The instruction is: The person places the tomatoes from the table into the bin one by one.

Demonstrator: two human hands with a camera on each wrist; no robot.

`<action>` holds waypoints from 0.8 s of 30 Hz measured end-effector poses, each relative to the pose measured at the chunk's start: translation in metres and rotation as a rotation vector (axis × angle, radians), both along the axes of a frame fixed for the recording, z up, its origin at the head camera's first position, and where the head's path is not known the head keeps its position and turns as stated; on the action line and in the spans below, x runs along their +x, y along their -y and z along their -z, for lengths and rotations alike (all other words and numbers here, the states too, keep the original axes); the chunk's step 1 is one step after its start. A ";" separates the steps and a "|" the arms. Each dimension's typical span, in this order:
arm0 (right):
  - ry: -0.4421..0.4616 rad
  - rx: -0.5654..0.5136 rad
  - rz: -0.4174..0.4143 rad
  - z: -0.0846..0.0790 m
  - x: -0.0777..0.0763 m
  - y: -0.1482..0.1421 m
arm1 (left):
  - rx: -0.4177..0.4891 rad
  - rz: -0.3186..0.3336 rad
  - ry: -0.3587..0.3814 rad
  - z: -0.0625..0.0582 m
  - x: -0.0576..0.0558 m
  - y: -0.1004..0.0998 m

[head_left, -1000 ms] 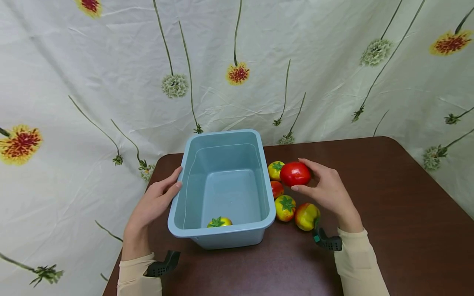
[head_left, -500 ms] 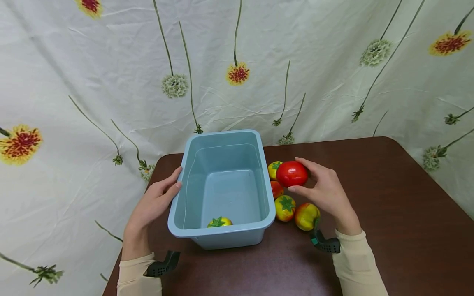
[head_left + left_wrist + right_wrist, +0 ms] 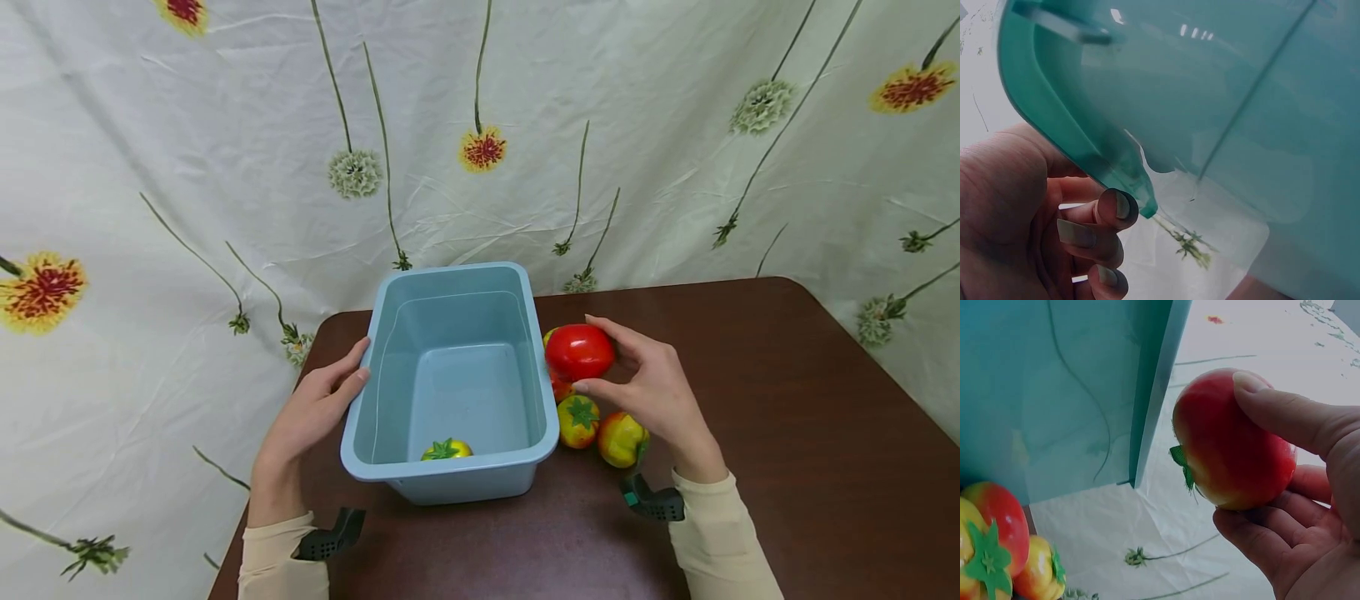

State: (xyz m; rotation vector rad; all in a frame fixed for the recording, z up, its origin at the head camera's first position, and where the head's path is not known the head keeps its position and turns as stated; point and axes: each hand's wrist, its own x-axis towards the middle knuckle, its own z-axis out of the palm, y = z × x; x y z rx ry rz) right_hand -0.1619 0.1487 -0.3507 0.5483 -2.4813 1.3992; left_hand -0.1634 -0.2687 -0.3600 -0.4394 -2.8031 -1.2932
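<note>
My right hand [image 3: 648, 387] holds a shiny red tomato-like fruit [image 3: 579, 352] between thumb and fingers, just off the right rim of a blue plastic bin [image 3: 450, 471]. In the right wrist view, the held fruit [image 3: 1235, 444] has a yellowish lower side and a green leafy cap. At the bin's left side, my left hand [image 3: 311, 412] grips the rim; its fingers [image 3: 1094, 240] curl under the rim's edge in the left wrist view. A yellow fruit with a green cap [image 3: 447, 450] lies inside the bin at the near end, partly hidden by the wall.
Right of the bin lie a yellow-red capped fruit [image 3: 577, 422], a yellow-red fruit [image 3: 622, 439] and a red one [image 3: 560, 387]. The held fruit mostly covers another yellow one. A flowered white cloth [image 3: 645, 208] hangs behind the dark brown table [image 3: 795, 433].
My right hand has moved left with the red fruit, towards the bin's right rim, covering more of the yellow fruit behind. The left hand and the bin stay in place.
</note>
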 end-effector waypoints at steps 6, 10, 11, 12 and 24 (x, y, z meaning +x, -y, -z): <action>-0.033 0.008 -0.014 -0.005 0.007 0.008 | 0.001 -0.002 -0.002 0.000 0.000 0.000; -0.046 -0.011 -0.040 -0.007 0.011 0.014 | 0.003 -0.003 0.002 0.000 0.000 0.000; -0.049 -0.019 -0.049 -0.007 0.011 0.016 | 0.002 -0.004 0.003 0.000 0.000 0.000; -0.053 -0.025 -0.056 -0.007 0.012 0.018 | -0.001 -0.004 0.004 0.000 0.000 0.000; -0.041 -0.089 -0.170 0.000 0.015 0.042 | -0.007 0.003 0.004 0.000 0.000 0.000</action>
